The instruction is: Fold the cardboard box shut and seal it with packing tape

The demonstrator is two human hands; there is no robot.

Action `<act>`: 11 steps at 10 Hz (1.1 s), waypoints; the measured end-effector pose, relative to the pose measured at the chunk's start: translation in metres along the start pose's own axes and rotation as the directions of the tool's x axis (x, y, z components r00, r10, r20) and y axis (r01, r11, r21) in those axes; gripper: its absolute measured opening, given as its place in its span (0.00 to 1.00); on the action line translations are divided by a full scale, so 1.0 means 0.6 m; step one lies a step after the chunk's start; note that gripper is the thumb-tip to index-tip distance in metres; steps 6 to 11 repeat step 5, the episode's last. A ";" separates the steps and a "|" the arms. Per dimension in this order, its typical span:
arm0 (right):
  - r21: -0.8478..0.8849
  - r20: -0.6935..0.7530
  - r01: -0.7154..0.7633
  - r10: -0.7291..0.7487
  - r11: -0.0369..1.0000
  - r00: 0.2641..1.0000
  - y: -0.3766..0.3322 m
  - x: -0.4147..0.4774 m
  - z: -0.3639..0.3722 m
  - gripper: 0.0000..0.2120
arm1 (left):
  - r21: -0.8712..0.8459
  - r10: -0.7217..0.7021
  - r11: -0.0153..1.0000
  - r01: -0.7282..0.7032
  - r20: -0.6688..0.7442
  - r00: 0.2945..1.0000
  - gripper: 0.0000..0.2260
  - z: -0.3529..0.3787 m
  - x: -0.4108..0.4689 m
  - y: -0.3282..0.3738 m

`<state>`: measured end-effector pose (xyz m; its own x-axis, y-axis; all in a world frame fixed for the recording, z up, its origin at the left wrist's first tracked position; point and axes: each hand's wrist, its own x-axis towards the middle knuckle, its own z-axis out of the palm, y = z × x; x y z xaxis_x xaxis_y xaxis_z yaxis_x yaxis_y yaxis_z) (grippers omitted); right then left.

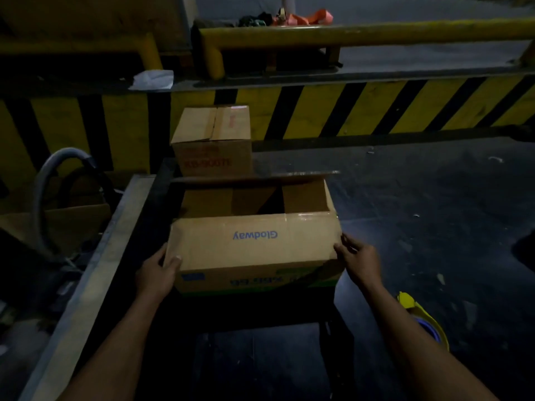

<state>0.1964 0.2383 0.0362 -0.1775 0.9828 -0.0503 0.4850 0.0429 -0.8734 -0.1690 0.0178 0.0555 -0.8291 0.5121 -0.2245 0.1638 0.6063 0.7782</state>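
Observation:
A brown cardboard box [254,244] printed "Glodway" sits on a dark platform in front of me. Its near flap is folded over the top; the far half stays uncovered, with the far flap [260,175] standing up. My left hand [157,273] grips the box's near left corner, thumb on the folded flap. My right hand [359,259] touches the near right corner with its fingertips on the flap's edge. A yellow tape dispenser [419,316] with a blue roll lies on the floor under my right forearm.
A second, closed cardboard box [212,140] stands just behind the first one. A yellow-and-black striped barrier [376,108] runs across the back. A metal ledge [95,270] borders the platform on the left, with a grey hose [43,180] beyond it.

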 end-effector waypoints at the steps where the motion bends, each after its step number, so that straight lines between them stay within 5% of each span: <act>1: -0.047 0.014 0.025 -0.024 0.999 1.000 0.004 -0.014 -0.003 0.19 | 0.056 0.092 0.994 -0.093 0.018 0.996 0.25 0.012 -0.018 -0.005; 4: -0.196 0.175 0.101 -0.066 0.975 0.982 0.000 -0.036 -0.022 0.29 | 0.109 0.245 0.962 -0.250 0.062 0.968 0.39 0.004 -0.043 -0.022; 5: -0.128 0.088 0.090 -0.079 0.988 0.993 -0.026 -0.051 -0.055 0.29 | 0.083 0.243 0.968 -0.238 -0.062 0.968 0.39 0.000 -0.086 -0.040; 11: -0.128 0.088 0.090 -0.079 0.988 0.993 -0.026 -0.051 -0.055 0.29 | 0.083 0.243 0.968 -0.238 -0.062 0.968 0.39 0.000 -0.086 -0.040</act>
